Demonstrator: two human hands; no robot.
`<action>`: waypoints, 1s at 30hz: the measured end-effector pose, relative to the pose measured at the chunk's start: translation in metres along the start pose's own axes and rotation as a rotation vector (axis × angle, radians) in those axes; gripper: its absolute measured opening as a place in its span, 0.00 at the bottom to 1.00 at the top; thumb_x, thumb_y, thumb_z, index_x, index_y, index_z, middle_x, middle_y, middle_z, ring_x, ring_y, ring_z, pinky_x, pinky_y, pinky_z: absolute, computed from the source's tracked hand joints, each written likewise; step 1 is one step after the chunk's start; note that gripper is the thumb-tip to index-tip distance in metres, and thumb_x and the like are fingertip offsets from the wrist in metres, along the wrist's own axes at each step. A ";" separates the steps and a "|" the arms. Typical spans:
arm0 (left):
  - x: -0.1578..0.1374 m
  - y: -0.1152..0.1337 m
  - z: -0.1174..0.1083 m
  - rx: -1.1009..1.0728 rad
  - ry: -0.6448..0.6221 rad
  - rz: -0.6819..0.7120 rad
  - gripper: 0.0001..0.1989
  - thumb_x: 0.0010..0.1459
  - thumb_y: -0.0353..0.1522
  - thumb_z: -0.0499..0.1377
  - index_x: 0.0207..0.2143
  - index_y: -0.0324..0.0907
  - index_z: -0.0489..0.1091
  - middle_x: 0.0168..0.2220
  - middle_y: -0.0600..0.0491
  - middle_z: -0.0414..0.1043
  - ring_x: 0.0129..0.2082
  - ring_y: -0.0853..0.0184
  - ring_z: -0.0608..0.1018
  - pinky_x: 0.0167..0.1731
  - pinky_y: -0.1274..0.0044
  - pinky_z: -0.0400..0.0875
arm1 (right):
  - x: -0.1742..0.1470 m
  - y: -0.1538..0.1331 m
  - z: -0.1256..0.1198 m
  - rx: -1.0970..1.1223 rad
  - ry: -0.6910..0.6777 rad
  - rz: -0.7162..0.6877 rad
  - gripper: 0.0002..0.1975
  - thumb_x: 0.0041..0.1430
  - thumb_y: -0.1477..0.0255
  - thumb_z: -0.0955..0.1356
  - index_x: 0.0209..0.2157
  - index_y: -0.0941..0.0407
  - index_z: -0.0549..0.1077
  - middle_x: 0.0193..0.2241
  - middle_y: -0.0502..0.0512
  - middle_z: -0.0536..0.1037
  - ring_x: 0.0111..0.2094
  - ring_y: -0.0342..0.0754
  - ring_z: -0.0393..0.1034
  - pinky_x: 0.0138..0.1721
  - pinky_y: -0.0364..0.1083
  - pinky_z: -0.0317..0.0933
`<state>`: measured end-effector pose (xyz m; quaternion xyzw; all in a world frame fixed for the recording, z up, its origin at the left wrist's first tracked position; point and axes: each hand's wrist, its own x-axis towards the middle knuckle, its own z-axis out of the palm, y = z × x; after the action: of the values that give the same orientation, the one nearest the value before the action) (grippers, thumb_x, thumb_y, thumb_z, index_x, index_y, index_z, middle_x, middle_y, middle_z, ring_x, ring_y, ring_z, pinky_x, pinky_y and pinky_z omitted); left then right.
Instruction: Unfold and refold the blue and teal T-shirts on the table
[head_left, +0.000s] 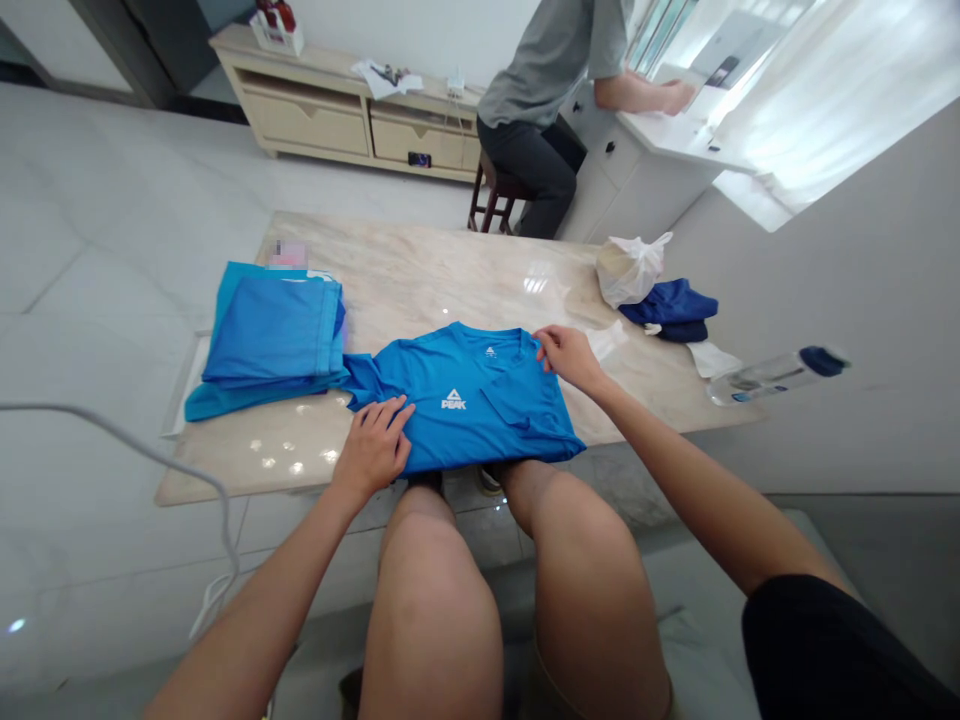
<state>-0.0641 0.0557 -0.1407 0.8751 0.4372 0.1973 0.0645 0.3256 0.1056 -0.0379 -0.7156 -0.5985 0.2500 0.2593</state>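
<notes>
Head view: blue shirt [469, 400] spread at the near edge of the marble surface [420, 270], left hand [373, 445] pressed flat and open on its lower left part, right hand [568, 355] pinching the collar-side edge. Folded blue stack [270, 340] just left of it; white bag [628, 268], dark blue cloth [675, 308] and lying bottle [772, 375] to the right, apart.

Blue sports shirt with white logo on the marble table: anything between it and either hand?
Nothing visible. The left hand lies flat on the blue sports shirt at its near left edge, and the right hand pinches its far right shoulder. The folded blue shirt stack sits to the left, touching the sleeve.
</notes>
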 end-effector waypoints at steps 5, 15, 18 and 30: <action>-0.002 0.000 -0.002 -0.029 0.036 -0.016 0.27 0.69 0.30 0.54 0.68 0.43 0.72 0.70 0.41 0.70 0.68 0.50 0.73 0.72 0.53 0.56 | -0.040 0.052 0.061 -0.473 0.022 -0.177 0.27 0.78 0.62 0.59 0.65 0.62 0.74 0.68 0.70 0.73 0.69 0.62 0.67 0.71 0.62 0.59; -0.007 -0.008 -0.004 -0.052 0.141 -0.174 0.28 0.73 0.36 0.52 0.72 0.42 0.66 0.74 0.37 0.61 0.72 0.46 0.67 0.74 0.50 0.52 | -0.021 0.099 0.083 -0.684 0.053 -0.141 0.37 0.80 0.55 0.53 0.80 0.60 0.49 0.81 0.62 0.44 0.81 0.59 0.38 0.79 0.66 0.38; -0.007 -0.008 0.001 -0.029 0.101 -0.198 0.28 0.73 0.35 0.52 0.71 0.41 0.68 0.76 0.37 0.59 0.73 0.45 0.65 0.74 0.50 0.53 | -0.009 0.113 0.066 -0.671 0.012 -0.125 0.37 0.80 0.55 0.53 0.80 0.59 0.50 0.80 0.62 0.47 0.81 0.59 0.40 0.78 0.66 0.40; -0.004 -0.010 0.007 0.150 0.015 -0.217 0.31 0.75 0.37 0.51 0.77 0.43 0.61 0.78 0.37 0.56 0.75 0.45 0.62 0.72 0.52 0.57 | -0.066 0.187 -0.003 -0.637 0.239 0.300 0.42 0.78 0.56 0.47 0.77 0.73 0.55 0.78 0.74 0.50 0.79 0.71 0.41 0.76 0.69 0.40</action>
<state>-0.0709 0.0592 -0.1513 0.8233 0.5435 0.1627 0.0167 0.4533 0.0118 -0.1579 -0.8642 -0.5003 0.0012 0.0524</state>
